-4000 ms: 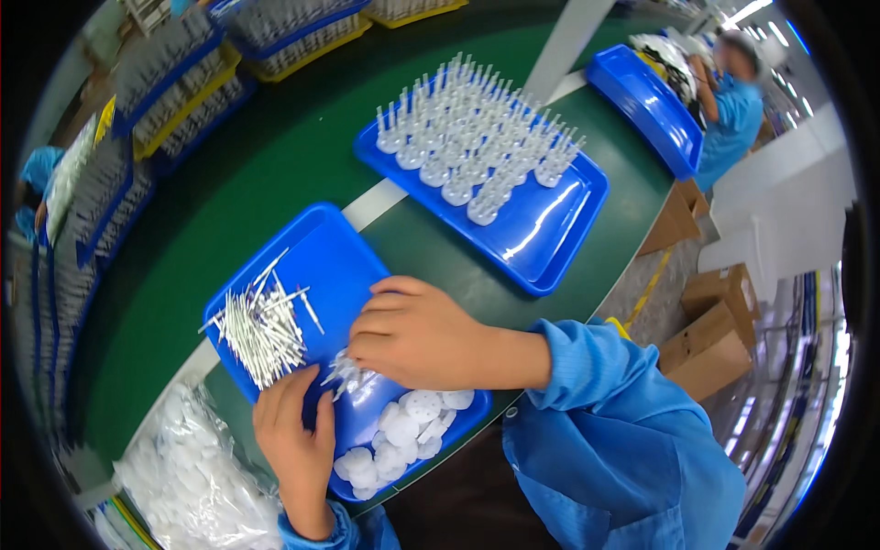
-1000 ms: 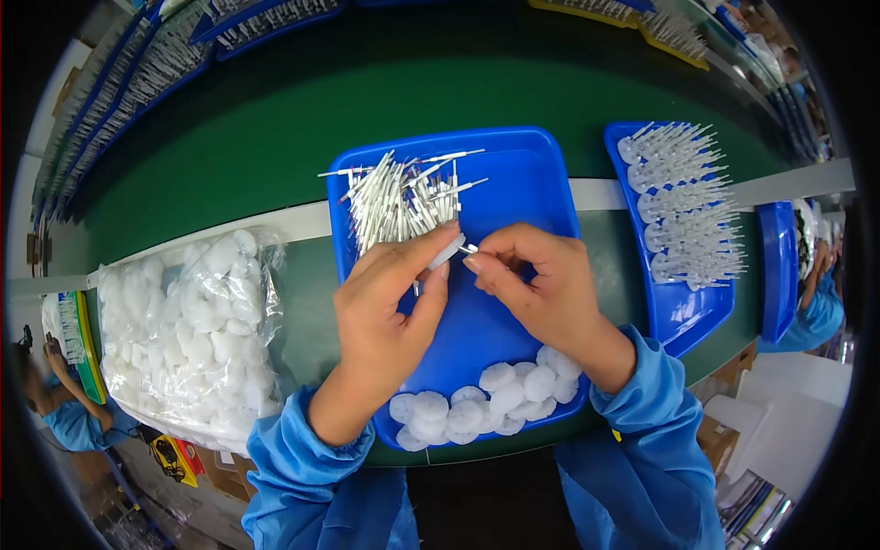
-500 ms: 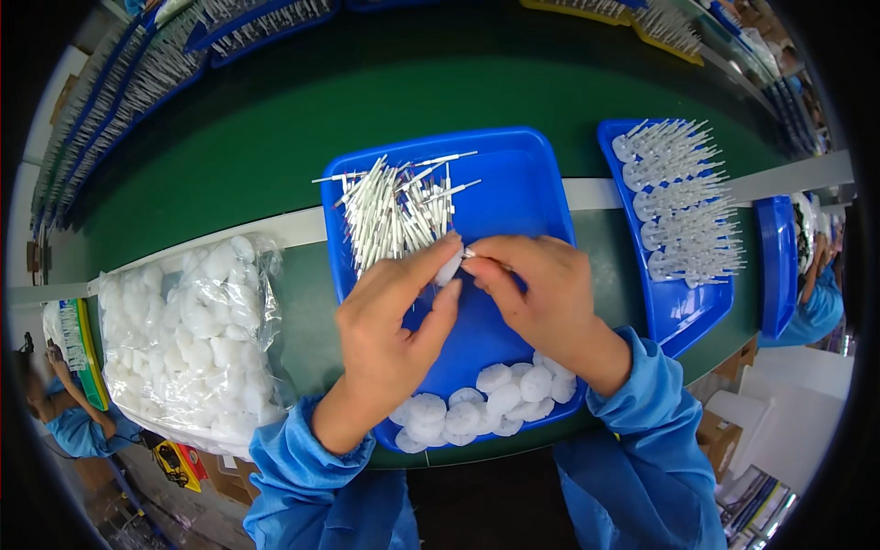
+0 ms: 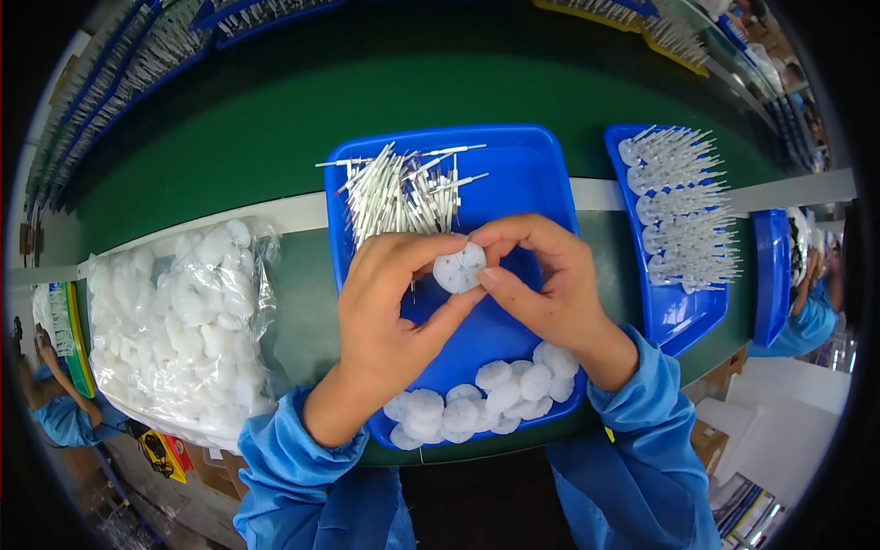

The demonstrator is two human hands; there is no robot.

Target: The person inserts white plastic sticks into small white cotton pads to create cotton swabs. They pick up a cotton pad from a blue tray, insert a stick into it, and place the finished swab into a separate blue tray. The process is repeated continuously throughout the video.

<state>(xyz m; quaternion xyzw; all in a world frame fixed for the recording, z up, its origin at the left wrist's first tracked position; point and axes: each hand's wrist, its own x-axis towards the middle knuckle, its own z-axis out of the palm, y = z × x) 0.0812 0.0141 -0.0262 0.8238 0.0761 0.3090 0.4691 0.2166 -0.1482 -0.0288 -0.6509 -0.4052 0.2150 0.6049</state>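
A round, translucent white disc (image 4: 456, 269) with small marks on its face is held up over the blue tray (image 4: 518, 192). My left hand (image 4: 390, 298) grips its left and lower rim between thumb and fingers. On the other side, my right hand (image 4: 555, 289) pinches the right rim. Whether a thin stick is attached behind the disc is hidden. Beyond my left hand, a heap of thin white sticks (image 4: 394, 197) lies in the tray's far left part, some poking over its rim. Several similar white discs (image 4: 504, 396) are piled along the tray's near edge.
To the right, a blue tray (image 4: 674, 335) holds rows of discs with thin sticks (image 4: 687, 211) attached. A clear plastic bag (image 4: 174, 321) full of white pieces lies at left. More filled trays (image 4: 266, 18) stand at the far edge. Other people (image 4: 64, 412) sit at both sides.
The disc, tilted nearly edge-on before, has turned so its round face shows. My right fingers have shifted from a small white tip to the disc's rim.
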